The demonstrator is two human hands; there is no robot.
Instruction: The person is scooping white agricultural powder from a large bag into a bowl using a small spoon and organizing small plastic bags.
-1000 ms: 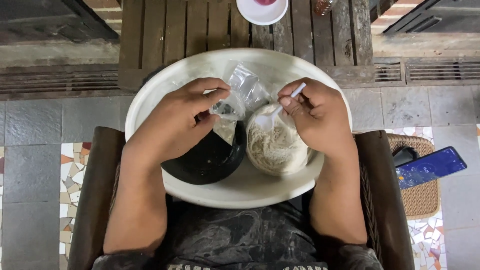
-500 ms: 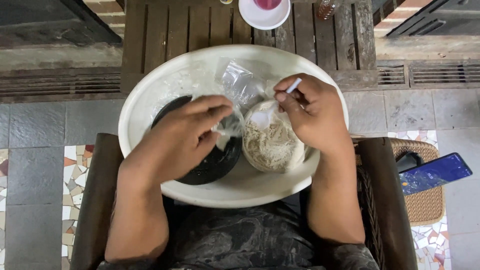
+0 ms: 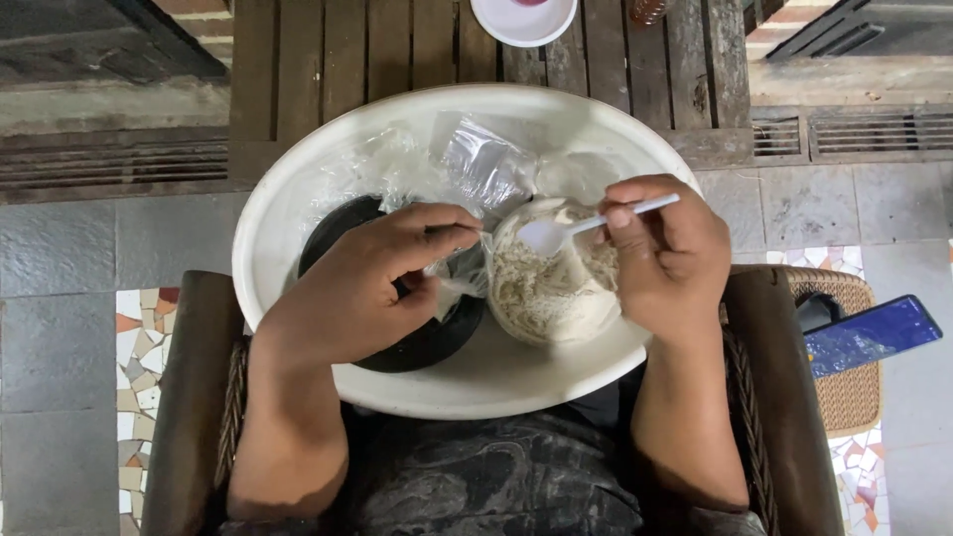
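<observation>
Grey stone floor tiles [image 3: 89, 258] with patches of coloured mosaic spread under a dark wooden slatted worktop [image 3: 328, 60] at the top of the view, where a small white dish [image 3: 523, 20] with a pink centre stands at the far edge. Below it, a wide white basin [image 3: 288, 199] rests on the lap of a seated person, between the brown armrests of a chair [image 3: 189, 397].

Both forearms come up from the bottom of the view and bend inward over the basin. The left hand [image 3: 367, 288] lies palm down over a black bowl [image 3: 417, 342], its fingers curled and pinched together on the edge of a clear plastic bag [image 3: 481, 164], which crumples up toward the basin's far side. The right hand [image 3: 665, 253] is closed around the handle of a white plastic spoon [image 3: 561, 230], thumb and forefinger clamped on the stem, with the spoon's bowl pointing left and hovering just above the food. That food is a pale, shredded heap in a clear round container [image 3: 551, 293], which sits inside the basin, touching the black bowl's right side and lying directly under the right hand.

Off to the right, a blue phone [image 3: 874, 333] lies flat on a woven wicker stool [image 3: 854, 392] beside the chair; its screen is dark and shiny.
</observation>
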